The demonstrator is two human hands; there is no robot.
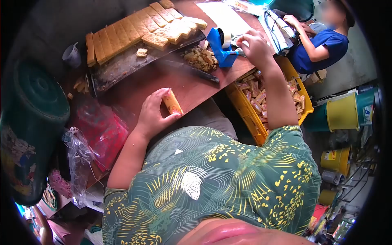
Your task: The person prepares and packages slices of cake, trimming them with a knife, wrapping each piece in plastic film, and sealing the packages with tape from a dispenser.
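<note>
My left hand (152, 111) holds a golden cake bar (172, 102) between thumb and fingers at the table's near edge. The bar looks wrapped in clear plastic with reddish print. My right hand (257, 48) is raised beside a blue tape dispenser (222, 51), with thumb and fingers pinched near its cutting end. A small, pale, shiny piece of tape (241, 51) seems to be at the fingertips. Farther back, rows of cut cake bars (122, 32) lie on a dark tray (122, 67).
Below my right forearm, a yellow crate (304, 96) holds many wrapped bars. A long dark blade (192, 71) and a heap of crumbs (201, 57) lie by the tray. A white cup (72, 56) and green bin (38, 94) stand left. Another person (320, 45) works at the far right.
</note>
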